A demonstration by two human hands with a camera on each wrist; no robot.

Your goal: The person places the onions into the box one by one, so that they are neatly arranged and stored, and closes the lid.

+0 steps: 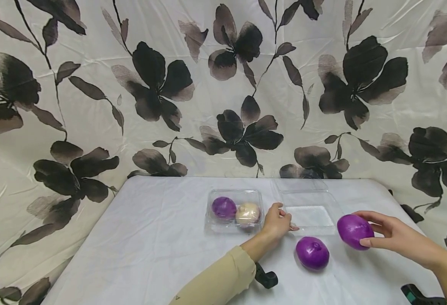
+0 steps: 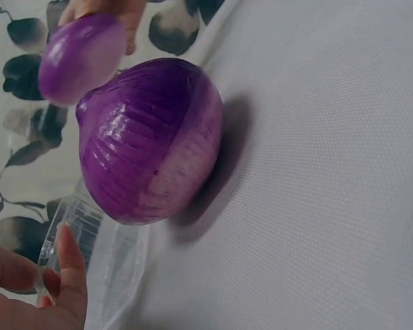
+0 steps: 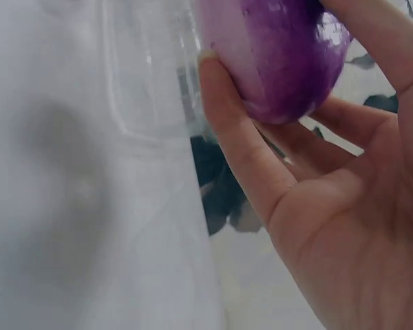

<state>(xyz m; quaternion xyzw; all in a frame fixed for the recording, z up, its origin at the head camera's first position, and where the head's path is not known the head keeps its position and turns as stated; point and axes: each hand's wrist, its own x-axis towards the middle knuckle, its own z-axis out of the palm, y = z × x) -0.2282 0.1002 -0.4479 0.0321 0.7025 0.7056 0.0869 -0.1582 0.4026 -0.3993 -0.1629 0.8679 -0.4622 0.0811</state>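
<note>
My right hand (image 1: 392, 235) grips a glossy purple onion (image 1: 354, 231) between thumb and fingers, holding it above the table just right of an open clear plastic container (image 1: 311, 216). The left hand (image 1: 277, 220) pinches the near left edge of that container, as the left wrist view shows. A second purple onion (image 1: 312, 253) rests on the table in front of the container. In the right wrist view the held onion (image 3: 275, 55) has a pale side and sits at the fingertips.
Left of the left hand stands another clear container (image 1: 234, 231), its lid down, with a purple onion (image 1: 224, 208) and a cream-coloured round piece (image 1: 248, 213) inside. A white cloth covers the table (image 1: 143, 245). Behind it hangs a floral curtain (image 1: 192, 156).
</note>
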